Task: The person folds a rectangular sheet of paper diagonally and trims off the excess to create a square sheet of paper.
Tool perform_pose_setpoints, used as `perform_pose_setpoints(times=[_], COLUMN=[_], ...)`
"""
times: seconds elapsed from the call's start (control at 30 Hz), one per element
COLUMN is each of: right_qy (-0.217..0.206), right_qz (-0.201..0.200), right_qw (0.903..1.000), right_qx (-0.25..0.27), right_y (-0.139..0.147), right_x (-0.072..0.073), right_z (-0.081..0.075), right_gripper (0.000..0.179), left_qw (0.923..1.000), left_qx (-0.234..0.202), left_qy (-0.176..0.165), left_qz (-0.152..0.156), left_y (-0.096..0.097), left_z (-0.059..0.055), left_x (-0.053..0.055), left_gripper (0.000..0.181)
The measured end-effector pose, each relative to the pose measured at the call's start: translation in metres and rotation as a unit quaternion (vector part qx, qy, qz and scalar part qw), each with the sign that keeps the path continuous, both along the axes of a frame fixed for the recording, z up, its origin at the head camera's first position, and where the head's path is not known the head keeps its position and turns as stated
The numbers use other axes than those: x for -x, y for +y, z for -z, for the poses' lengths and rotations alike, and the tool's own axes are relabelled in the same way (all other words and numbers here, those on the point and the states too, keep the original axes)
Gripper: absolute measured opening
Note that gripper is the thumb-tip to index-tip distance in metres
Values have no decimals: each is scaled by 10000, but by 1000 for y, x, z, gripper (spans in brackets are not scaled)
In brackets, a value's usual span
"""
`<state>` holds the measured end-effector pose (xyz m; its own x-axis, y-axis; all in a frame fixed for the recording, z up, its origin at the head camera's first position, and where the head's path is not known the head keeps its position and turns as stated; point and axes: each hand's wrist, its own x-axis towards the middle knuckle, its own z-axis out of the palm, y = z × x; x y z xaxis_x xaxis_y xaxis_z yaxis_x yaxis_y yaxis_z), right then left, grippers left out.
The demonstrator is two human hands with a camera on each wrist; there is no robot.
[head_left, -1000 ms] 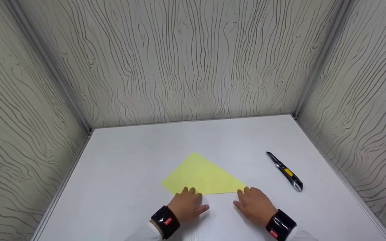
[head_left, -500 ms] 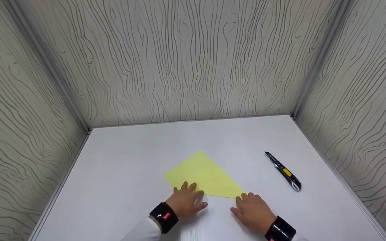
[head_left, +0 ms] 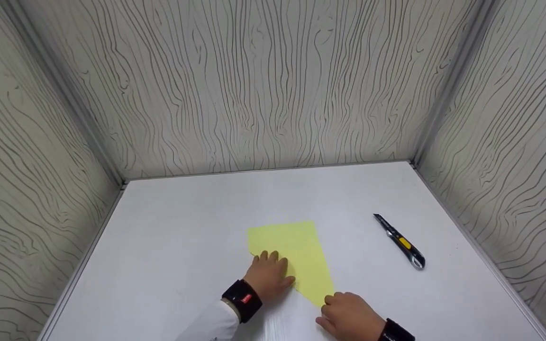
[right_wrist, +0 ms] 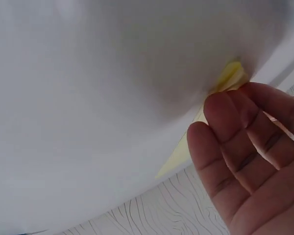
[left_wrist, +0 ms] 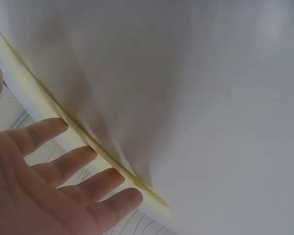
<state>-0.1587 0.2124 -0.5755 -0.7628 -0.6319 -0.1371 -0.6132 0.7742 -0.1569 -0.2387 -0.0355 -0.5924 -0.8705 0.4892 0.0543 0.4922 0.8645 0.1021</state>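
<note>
Pale walls with dark wood-grain lines are surrounding a white worktop. Grey strips are lining the corners.

Work booth; woodgrain-patterned panels, white tabletop

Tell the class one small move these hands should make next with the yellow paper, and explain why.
Probably, the right hand should flatten the near corner of the yellow paper: in the right wrist view, that corner looks buckled beside the fingers. The left hand rests on the paper's slanted edge, so it could likely steady it meanwhile.
</note>
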Motion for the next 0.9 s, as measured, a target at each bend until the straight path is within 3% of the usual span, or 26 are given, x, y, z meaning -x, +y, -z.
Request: perform_pose_setpoints(times=[0.13,0.33,0.43,0.57,0.63,0.73,0.9], right_qy=[-133,-613,-293,543,874,1133,928], right_qz=[-287,-236,-460,-634,-519,-160,571], right_qw=[9995,9978,9985,9957,9933,9912,9882], right_qx=[41,-58,99,413,541,660,1075], right_y=[-7,-11,-8,-3,-1,2,7], right_x=[-5,-4,-3,4,10,25,56], right_z=[-2,-2,-1,-1,-1,-1,-2], right_gripper=[42,41,40,29,23,29,51], left_qw=[9999,9998,9996,9994,9993,9987,9977], left_qx=[108,148,195,283,344,479,667], left_qy=[126,-2,-70,-89,-61,-29,15], left_qz=[28,135,189,175,163,148,131], left_y=[5,7,7,8,10,13,16], left_z=[0,2,1,0,0,0,3], left_x=[1,1,0,-3,-4,-6,-6], left_gripper=[46,59,70,81,85,94,106])
